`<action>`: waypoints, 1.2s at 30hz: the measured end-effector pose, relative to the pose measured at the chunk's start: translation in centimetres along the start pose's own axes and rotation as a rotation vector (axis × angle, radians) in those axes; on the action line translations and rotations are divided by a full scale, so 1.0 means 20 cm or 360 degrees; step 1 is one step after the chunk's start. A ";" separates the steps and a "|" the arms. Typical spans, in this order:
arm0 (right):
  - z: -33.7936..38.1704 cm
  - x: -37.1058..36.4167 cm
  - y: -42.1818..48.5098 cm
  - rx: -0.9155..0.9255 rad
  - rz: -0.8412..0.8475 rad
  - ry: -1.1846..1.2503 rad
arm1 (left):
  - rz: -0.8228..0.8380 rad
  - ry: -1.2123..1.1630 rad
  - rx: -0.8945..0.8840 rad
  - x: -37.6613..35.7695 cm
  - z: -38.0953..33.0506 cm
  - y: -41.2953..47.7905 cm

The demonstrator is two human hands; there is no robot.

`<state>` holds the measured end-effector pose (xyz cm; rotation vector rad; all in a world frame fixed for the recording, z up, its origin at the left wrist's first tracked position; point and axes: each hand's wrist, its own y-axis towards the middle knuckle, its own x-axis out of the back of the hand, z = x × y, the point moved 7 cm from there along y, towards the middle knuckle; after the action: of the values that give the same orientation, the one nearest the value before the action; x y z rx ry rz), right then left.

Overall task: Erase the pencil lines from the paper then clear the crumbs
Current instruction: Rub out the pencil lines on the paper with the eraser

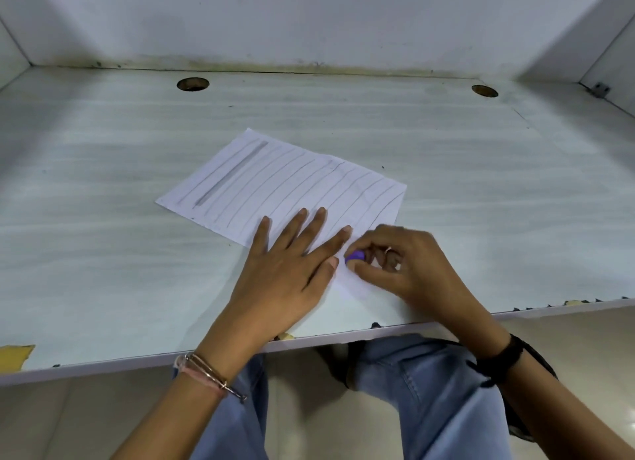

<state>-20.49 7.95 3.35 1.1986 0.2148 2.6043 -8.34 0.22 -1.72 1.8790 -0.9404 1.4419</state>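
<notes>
– White paper [292, 181], entry one: where does it lie?

– On the pale desk [103, 219], turned at an angle, with its near corner under your two hands. Pencil lines [309, 188] cross it in rows. One thick grey stroke [232, 174] runs near its far left edge.

– Entry two: your left hand?

– Your left hand [288, 263] lies flat on the near part of the sheet. Its fingers are straight and spread apart, pressing the paper down against the desk. Thin bracelets [206, 373] circle that wrist.

– Entry three: the eraser?

– Purple eraser [354, 256], small, with only one end showing. Your right hand [402, 263] pinches it between the thumb and curled fingers, clamped close around it. It sits over the near corner of the paper, just beside the tip of your left thumb. Its lower end seems to touch the sheet, though I cannot tell for certain.

– Entry four: the remainder?

– Two round holes near the desk's far edge, one to the left [192, 84] and one to the right [484, 91]. A black band [505, 349] sits on your right wrist. Blue jeans [429, 391] show below the desk's near edge. A yellow patch [13, 355] marks that edge at the far left.
</notes>
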 end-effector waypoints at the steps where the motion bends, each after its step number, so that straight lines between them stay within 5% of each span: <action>1: -0.01 0.02 0.02 -0.0034 -0.0077 0.0003 | -0.0002 0.0005 0.0004 0.00 0.00 0.00; 7: 0.04 -0.04 -0.01 -0.0007 0.0221 0.0035 | 0.0010 0.0005 0.0010 0.01 -0.01 0.00; 11: -0.02 0.05 0.06 -0.0080 -0.0030 -0.0041 | -0.0005 0.0015 -0.0009 0.01 0.00 -0.01; 15: 0.08 -0.05 -0.03 0.0082 0.0320 0.0000 | 0.0012 0.0032 -0.0008 0.00 0.00 0.00; 20: 0.02 0.04 0.05 -0.0033 0.0039 -0.0019 | -0.0008 0.0024 -0.0018 0.00 0.00 0.00; 24: 0.07 -0.02 -0.02 0.0010 0.0398 0.0103 | 0.0009 0.0031 -0.0018 0.00 0.00 0.00; 28: 0.01 0.06 0.05 -0.0035 0.0082 0.0000 | -0.0004 0.0023 -0.0022 0.00 0.00 0.00; 33: 0.09 -0.03 -0.03 0.0035 0.0404 0.0085 | 0.0014 0.0014 -0.0020 0.00 0.00 0.00; 36: 0.03 0.05 0.04 0.0000 0.0146 -0.0010 | 0.0018 0.0005 -0.0019 0.00 0.00 0.00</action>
<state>-20.72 7.47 4.66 1.2443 0.1620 2.6778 -8.28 0.19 -1.71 1.8651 -0.9577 1.4420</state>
